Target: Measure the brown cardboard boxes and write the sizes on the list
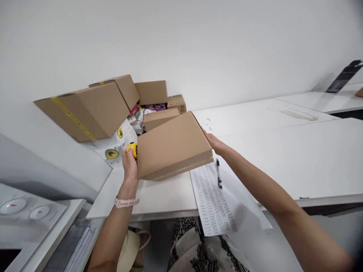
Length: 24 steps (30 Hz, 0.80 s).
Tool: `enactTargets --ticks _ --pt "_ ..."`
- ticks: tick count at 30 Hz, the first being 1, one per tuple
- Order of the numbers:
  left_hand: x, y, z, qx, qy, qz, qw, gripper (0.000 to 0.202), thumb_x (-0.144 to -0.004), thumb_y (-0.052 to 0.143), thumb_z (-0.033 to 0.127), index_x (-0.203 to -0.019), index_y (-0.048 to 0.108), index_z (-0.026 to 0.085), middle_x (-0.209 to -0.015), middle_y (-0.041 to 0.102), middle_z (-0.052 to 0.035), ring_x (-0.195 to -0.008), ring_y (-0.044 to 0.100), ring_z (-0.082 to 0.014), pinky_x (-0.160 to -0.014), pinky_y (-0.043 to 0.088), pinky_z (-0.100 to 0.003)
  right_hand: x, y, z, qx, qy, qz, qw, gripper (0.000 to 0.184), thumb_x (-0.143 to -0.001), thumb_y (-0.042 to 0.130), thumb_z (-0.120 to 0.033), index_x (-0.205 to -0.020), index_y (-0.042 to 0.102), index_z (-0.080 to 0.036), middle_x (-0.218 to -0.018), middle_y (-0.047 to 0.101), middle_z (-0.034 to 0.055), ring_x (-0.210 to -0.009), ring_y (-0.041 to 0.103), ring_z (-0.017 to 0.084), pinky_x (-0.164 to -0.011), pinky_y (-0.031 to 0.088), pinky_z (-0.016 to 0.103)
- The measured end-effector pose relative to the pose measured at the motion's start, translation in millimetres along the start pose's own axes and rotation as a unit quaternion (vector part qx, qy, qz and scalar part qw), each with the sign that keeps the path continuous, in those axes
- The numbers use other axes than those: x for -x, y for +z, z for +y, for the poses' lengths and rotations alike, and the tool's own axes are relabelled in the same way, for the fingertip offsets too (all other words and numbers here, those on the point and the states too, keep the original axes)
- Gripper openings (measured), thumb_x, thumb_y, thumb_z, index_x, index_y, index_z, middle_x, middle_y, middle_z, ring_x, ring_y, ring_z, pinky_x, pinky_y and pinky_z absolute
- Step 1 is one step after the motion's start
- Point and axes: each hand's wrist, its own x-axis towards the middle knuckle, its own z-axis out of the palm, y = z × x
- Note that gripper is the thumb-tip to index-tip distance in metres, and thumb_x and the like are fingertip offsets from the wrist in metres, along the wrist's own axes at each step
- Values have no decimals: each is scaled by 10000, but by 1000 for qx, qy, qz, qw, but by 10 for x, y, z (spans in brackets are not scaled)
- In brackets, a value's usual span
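Observation:
A closed brown cardboard box (172,147) sits tilted over the white table's front part, held between my two hands. My left hand (129,160) is at the box's left end, its fingers wrapped round a small yellow tape measure (132,149) pressed against the cardboard. My right hand (213,142) presses flat against the box's right side, fingers mostly hidden behind it. A pink watch band circles my left wrist.
Several more cardboard boxes (85,109) are stacked against the wall, with colourful packets among them. A printed sheet (212,200) hangs over the table edge with a black pen (218,173) on it. A white table (283,151) stretches right. A dark device (344,75) stands far right.

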Motion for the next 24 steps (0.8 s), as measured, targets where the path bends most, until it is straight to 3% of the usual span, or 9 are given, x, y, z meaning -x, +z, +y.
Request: enactTargets --ticks 3,6,9,12,14,16,18,20,24 --pt "177 -31 -21 -31 -45 39 998 168 -850 605 321 -935 571 180 -799 609 32 -622 565 -101 -541 417 -203 123 34 146 29 109 -50 992 539 -821 597 -691 -841 729 -170 -864 763 116 -756 683 246 -599 522 309" --pt "240 -91 28 -34 -63 44 996 157 -860 577 298 -966 543 187 -816 627 19 -580 607 -106 -550 464 -219 221 5 269 61 143 -38 987 487 -824 618 -631 -803 717 -155 -906 758 132 -788 678 234 -623 514 297" --pt "256 -160 204 -3 -11 24 1000 162 -850 554 305 -974 519 207 -830 640 24 -551 642 -110 -595 527 -245 239 -71 246 69 76 95 990 368 -834 642 -504 -915 723 -155 -1019 749 133 -913 671 234 -738 526 319" --pt "322 -131 456 52 30 -84 995 227 -810 567 358 -962 559 190 -801 664 0 -548 643 -135 -553 515 -245 249 -61 16 30 -48 197 979 321 -825 653 -409 -1023 715 -164 -1058 730 113 -967 652 220 -838 532 358" --pt "396 -22 596 75 -11 -197 977 308 -789 571 391 -985 602 156 -821 698 -50 -568 645 -162 -502 479 -248 303 51 -219 -16 -102 147 984 281 -847 646 -390 -1011 714 -172 -1033 725 93 -943 649 198 -864 535 362" --pt "469 135 664 74 -84 -303 946 371 -774 575 398 -1015 628 121 -852 721 -96 -573 638 -177 -473 448 -256 384 235 -444 -59 -105 18 993 225 -884 642 -379 -966 713 -181 -993 725 77 -898 650 169 -864 542 342" --pt "521 290 649 56 -138 -371 917 392 -760 591 391 -1027 629 106 -864 727 -111 -562 624 -174 -460 425 -255 455 445 -597 -102 -67 -111 986 200 -934 616 -363 -952 707 -186 -971 722 72 -867 652 150 -827 561 309" --pt "549 402 576 27 -159 -410 898 396 -750 612 390 -1024 620 104 -848 721 -102 -551 611 -164 -447 401 -246 484 625 -657 -141 -17 -184 973 199 -967 594 -359 -933 692 -189 -940 711 65 -817 650 134 -755 579 267" --pt "551 458 425 -22 -156 -429 889 403 -757 630 407 -1038 596 121 -805 700 -70 -565 610 -152 -449 391 -227 442 780 -629 -163 74 -217 959 257 -986 581 -406 -878 646 -182 -768 660 33 -655 634 113 -581 564 196"
